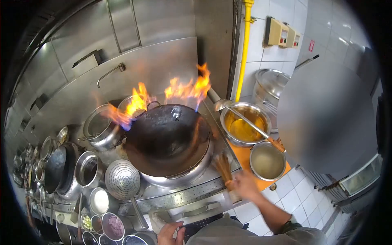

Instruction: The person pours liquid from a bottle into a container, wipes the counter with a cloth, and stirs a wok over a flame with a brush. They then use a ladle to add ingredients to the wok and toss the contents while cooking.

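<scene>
My right hand [246, 186], blurred by motion, is closed around a bamboo wok brush [223, 168] at the stove's front right edge. Its splayed bristles point up, beside the wok's rim. The large dark wok [167, 139] sits on a burner, with tall orange flames [188, 87] rising behind and left of it. No food shows inside the wok. At the bottom edge, my left hand [170, 234] has its fingers curled near the counter front and a dark dotted cloth [200, 226]; whether it holds anything is hidden.
Right of the wok, a ladle [251, 121] lies across a bowl of amber liquid [223, 116], beside a bowl of cloudy liquid [267, 161]. A perforated skimmer [122, 179], metal pots [88, 169] and several ingredient cups [113, 226] crowd the left. A faucet [110, 74] projects behind.
</scene>
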Action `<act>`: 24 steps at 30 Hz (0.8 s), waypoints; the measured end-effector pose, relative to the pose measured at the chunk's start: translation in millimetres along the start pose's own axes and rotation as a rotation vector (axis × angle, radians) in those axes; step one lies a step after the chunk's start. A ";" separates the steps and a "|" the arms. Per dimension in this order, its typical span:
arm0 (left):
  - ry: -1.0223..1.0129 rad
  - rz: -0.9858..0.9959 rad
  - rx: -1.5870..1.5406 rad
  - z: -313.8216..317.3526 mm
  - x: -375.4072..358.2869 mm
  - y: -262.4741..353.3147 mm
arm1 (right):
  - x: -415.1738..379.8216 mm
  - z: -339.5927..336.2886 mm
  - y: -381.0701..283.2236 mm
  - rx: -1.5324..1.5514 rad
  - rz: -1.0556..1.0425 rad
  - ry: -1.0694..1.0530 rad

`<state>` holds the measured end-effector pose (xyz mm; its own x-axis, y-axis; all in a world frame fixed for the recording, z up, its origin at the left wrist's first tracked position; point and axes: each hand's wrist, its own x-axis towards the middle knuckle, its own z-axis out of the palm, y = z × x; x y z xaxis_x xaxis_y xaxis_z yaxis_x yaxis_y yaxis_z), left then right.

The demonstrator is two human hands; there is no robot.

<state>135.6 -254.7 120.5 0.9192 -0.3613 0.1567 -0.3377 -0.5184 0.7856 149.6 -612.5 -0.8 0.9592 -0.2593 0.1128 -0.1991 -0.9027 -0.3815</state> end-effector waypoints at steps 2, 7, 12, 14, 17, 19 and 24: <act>-0.031 -0.045 0.052 6.1 0.7 -3.3 | 39.3 -69.8 17.7 -0.104 0.030 0.292; 0.072 -0.018 0.112 15.5 0.3 0.4 | 107.1 -93.2 171.7 -0.369 0.107 0.229; 0.273 -0.099 0.161 9.6 -27.6 -0.1 | 129.2 -148.3 117.0 -0.115 0.155 0.013; 0.310 -0.192 0.176 10.9 -40.9 -3.2 | 155.2 -75.8 217.1 0.072 -0.084 0.252; 0.397 -0.200 0.203 16.3 -54.7 -7.6 | 165.1 -107.9 80.8 0.848 0.213 -0.410; 0.445 -0.265 0.213 15.2 -59.6 -3.6 | 153.4 -119.9 -33.7 0.976 -0.032 -0.466; 0.511 -0.196 0.141 12.1 -74.2 -10.2 | 160.2 -130.2 -226.1 1.264 -0.189 -0.702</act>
<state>68.5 -232.0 93.6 0.9369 0.1548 0.3135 -0.1426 -0.6495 0.7469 322.1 -494.6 223.0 0.9230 0.3786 -0.0686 -0.1106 0.0903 -0.9898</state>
